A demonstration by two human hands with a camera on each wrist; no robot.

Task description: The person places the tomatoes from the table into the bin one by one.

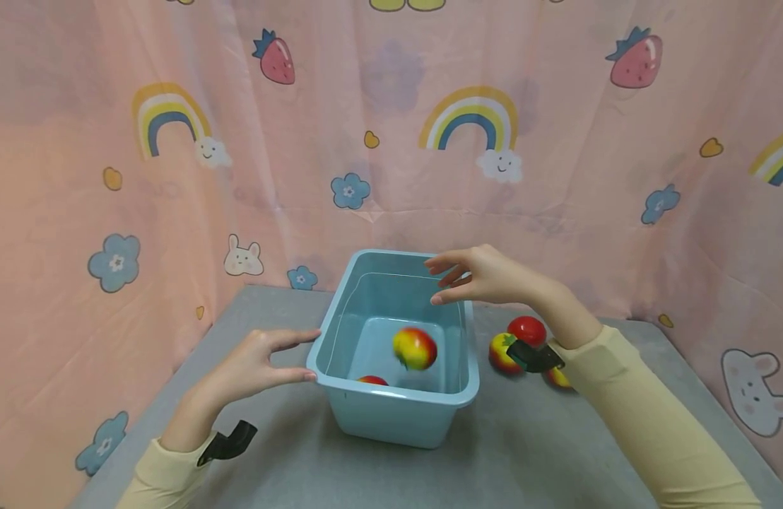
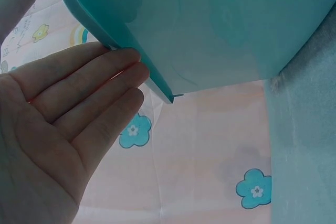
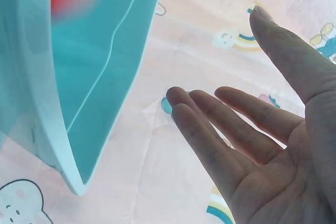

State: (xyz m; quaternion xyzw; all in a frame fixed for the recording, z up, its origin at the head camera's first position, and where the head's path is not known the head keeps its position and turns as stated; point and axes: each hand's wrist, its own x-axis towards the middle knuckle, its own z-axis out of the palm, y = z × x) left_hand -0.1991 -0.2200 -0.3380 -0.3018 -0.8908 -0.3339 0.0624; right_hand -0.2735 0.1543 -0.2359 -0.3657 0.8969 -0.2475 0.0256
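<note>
A light blue plastic basin stands on the grey surface. Straight fingers and thumb of my left hand touch its rim at the near left corner; the left wrist view shows the fingertips against the basin's edge. Over the basin's right side is my right hand, fingers spread, nothing in them. Below it, a red-and-yellow apple-like fruit appears in mid-air inside the basin, blurred in the right wrist view. Another reddish fruit lies in the basin, mostly hidden by the near wall.
Right of the basin lie a red fruit, a red-and-yellow fruit and another partly behind the right wrist's black strap mount. A pink patterned curtain hangs behind and beside the grey table.
</note>
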